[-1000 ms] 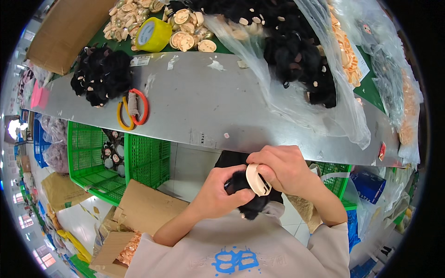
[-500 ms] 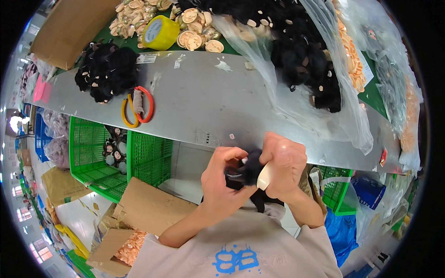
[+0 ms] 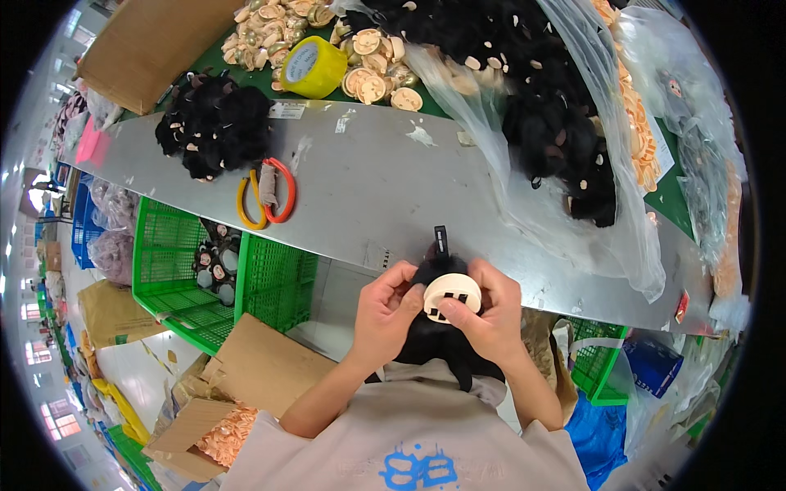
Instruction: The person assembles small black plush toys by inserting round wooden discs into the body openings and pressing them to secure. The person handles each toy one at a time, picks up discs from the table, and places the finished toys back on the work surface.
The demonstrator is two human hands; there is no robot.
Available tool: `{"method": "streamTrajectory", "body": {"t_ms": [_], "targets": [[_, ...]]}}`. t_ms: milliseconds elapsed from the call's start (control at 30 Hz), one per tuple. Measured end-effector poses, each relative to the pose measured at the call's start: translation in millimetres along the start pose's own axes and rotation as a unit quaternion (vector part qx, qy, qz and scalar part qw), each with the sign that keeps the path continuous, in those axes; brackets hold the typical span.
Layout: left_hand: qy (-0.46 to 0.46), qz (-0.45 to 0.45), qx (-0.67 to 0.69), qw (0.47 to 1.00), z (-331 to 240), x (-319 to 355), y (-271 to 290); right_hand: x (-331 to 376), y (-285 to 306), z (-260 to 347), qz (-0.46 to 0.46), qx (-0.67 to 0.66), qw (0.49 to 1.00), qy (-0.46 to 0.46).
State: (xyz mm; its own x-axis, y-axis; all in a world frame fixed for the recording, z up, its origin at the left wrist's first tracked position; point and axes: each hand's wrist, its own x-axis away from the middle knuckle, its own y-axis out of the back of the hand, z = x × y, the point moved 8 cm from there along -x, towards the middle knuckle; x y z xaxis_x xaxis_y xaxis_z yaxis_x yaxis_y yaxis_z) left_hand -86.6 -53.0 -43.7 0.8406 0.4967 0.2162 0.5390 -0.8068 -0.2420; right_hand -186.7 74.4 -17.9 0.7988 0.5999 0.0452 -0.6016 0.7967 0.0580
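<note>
In front of my chest, at the near edge of the metal table, both hands hold a black plush piece (image 3: 426, 342) with a small dark loop tag at its top. A round cream plastic disc (image 3: 453, 286) with dark slots lies against the plush. My right hand (image 3: 498, 317) pinches the disc's right side, its thumb pressed on the slotted face. My left hand (image 3: 383, 317) is closed on the plush, with the thumb at the disc's left edge. The plush's underside and some fingertips are hidden.
Scissors (image 3: 279, 191) with red and yellow handles lie on the metal table (image 3: 360, 176). Black plush pieces (image 3: 214, 123) are piled at left, more in a plastic bag (image 3: 606, 254) at right. Yellow tape (image 3: 314, 68) stands beside cream plastic parts (image 3: 372, 69). Green crates (image 3: 278, 282) stand below.
My right hand has turned the cream disc so its slotted face shows against the plush. The plush's loop tag now stands out at the top. The view has shifted slightly.
</note>
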Motion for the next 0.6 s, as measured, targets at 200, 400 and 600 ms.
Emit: {"method": "streamTrajectory", "body": {"t_ms": [200,400,600], "targets": [[-0.029,0.006,0.075,0.997,-3,9,-4,7,5,20,-0.083,0.115,0.98,0.14],[-0.264,-0.037,-0.252,0.93,-42,9,-3,7,-12,37,-0.131,0.226,0.922,0.285],[-0.256,-0.108,-0.289,0.916,-57,5,10,-3,-12,34,-0.092,0.112,0.96,0.24]]}}
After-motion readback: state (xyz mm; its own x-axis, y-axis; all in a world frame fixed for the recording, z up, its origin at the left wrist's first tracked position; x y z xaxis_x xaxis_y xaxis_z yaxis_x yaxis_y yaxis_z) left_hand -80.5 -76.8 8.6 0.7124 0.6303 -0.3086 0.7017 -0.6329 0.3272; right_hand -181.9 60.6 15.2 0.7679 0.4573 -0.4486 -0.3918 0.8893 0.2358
